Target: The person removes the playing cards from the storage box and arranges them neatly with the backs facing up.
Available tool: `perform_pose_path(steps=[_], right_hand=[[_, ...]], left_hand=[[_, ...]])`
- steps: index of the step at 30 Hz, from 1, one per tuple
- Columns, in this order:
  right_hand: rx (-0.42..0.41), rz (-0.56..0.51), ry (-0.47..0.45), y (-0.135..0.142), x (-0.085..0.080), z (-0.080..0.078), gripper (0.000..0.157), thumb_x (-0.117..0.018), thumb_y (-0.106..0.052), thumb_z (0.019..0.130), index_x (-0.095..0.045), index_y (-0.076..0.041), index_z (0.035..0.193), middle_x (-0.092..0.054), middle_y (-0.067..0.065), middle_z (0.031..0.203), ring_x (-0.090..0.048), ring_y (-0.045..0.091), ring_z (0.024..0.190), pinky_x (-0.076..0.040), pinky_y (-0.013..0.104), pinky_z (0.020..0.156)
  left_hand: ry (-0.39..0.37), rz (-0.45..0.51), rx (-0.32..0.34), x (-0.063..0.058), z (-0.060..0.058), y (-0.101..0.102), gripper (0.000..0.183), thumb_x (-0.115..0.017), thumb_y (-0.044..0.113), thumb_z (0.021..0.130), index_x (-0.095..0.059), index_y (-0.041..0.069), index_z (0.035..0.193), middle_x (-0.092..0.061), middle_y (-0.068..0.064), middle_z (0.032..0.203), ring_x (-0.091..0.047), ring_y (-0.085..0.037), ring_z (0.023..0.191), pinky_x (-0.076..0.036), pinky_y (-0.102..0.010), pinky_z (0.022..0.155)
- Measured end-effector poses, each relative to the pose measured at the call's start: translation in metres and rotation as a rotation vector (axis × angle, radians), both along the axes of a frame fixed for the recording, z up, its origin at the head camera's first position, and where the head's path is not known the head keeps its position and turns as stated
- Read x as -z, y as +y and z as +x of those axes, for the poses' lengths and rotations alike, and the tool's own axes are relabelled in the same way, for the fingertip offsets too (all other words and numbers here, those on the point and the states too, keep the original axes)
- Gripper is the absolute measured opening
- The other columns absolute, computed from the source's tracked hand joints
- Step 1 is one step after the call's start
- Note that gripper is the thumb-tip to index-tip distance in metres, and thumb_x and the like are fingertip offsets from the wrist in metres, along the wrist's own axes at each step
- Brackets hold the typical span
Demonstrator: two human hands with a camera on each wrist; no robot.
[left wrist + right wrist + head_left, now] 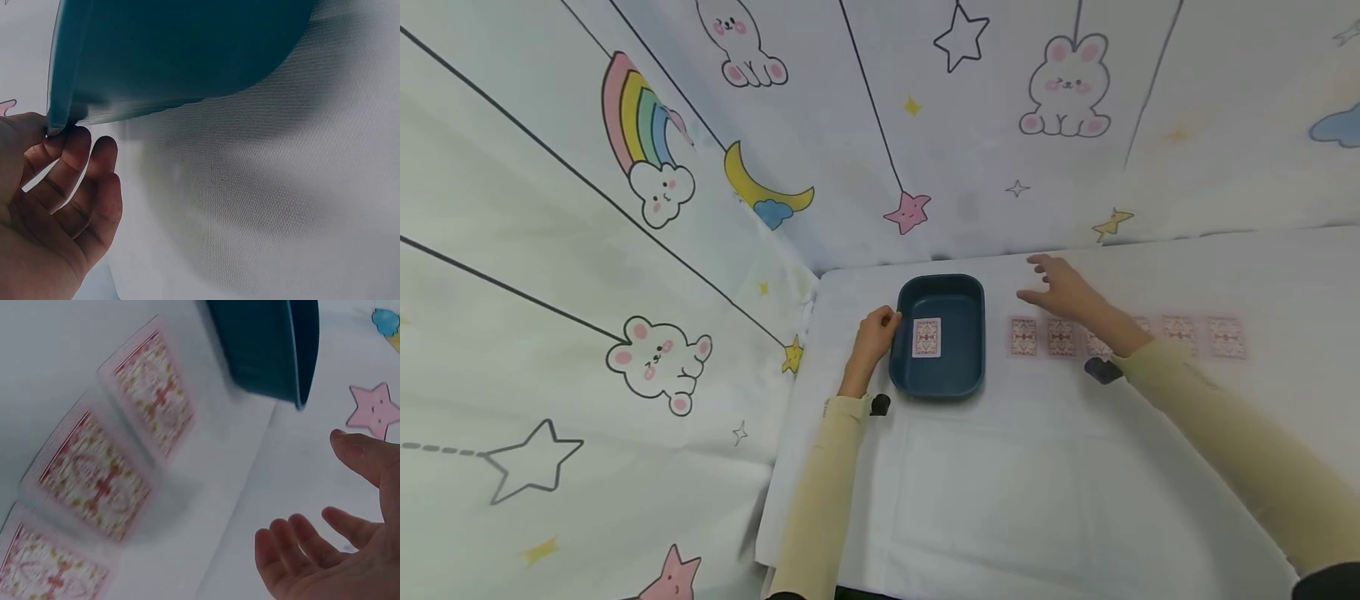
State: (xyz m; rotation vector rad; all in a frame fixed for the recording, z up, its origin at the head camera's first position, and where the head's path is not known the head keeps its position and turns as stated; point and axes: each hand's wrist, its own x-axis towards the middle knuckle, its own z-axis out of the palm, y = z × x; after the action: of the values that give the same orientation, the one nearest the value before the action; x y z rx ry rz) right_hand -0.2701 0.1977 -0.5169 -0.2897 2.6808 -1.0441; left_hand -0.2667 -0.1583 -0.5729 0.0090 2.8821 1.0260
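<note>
A dark blue-green tray (pixel 962 333) stands on the white table, with one patterned playing card (pixel 927 337) lying back up inside it. At its left side, my left hand (pixel 874 333) pinches the rim between thumb and curled fingers. The left wrist view shows the thumb and index finger at the edge of the tray (pixel 187 56). My right hand (pixel 1063 292) hovers to the right of the tray, fingers spread and holding nothing. Below it, a row of playing cards (pixel 1023 337) lies back up, partly hidden by the right forearm.
The white tablecloth (pixel 1000 483) spreads in front of the tray and cards. Behind the table hangs a white curtain (pixel 850 125) with cartoon prints, and another covers the left side. Both wrists carry small dark cameras.
</note>
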Motion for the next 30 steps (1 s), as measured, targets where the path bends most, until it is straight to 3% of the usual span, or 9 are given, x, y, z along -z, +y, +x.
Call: perform_pose_path(steps=[7,17,30], right_hand=[[-0.031,0.009,0.049,-0.038,0.004,-0.010,0.072,-0.066,-0.024,0.097,-0.028,0.003,0.152,-0.037,0.033,0.146,-0.043,0.049,0.132,-0.040,0.059,0.108],[-0.122,0.034,0.071,-0.100,0.002,-0.008,0.068,-0.067,-0.028,0.097,-0.035,0.001,0.150,-0.040,0.030,0.147,-0.044,0.044,0.134,-0.038,0.057,0.111],[-0.237,0.287,-0.058,-0.177,0.018,-0.010,0.072,-0.067,-0.032,0.096,-0.035,0.001,0.152,-0.040,0.028,0.151,-0.039,0.048,0.140,-0.038,0.058,0.111]], left_hand=[[0.021,0.007,0.010,0.000,0.000,0.001,0.027,-0.053,0.031,0.105,-0.060,0.009,0.091,-0.055,-0.004,0.078,-0.050,-0.017,0.068,-0.039,-0.028,0.061],[0.018,-0.002,0.013,0.002,-0.001,-0.001,0.028,-0.052,0.033,0.105,-0.059,0.010,0.091,-0.055,-0.003,0.078,-0.049,-0.016,0.068,-0.038,-0.027,0.061],[0.002,0.003,0.020,0.001,-0.001,-0.003,0.027,-0.052,0.033,0.105,-0.059,0.011,0.091,-0.052,0.000,0.075,-0.048,-0.015,0.065,-0.037,-0.027,0.059]])
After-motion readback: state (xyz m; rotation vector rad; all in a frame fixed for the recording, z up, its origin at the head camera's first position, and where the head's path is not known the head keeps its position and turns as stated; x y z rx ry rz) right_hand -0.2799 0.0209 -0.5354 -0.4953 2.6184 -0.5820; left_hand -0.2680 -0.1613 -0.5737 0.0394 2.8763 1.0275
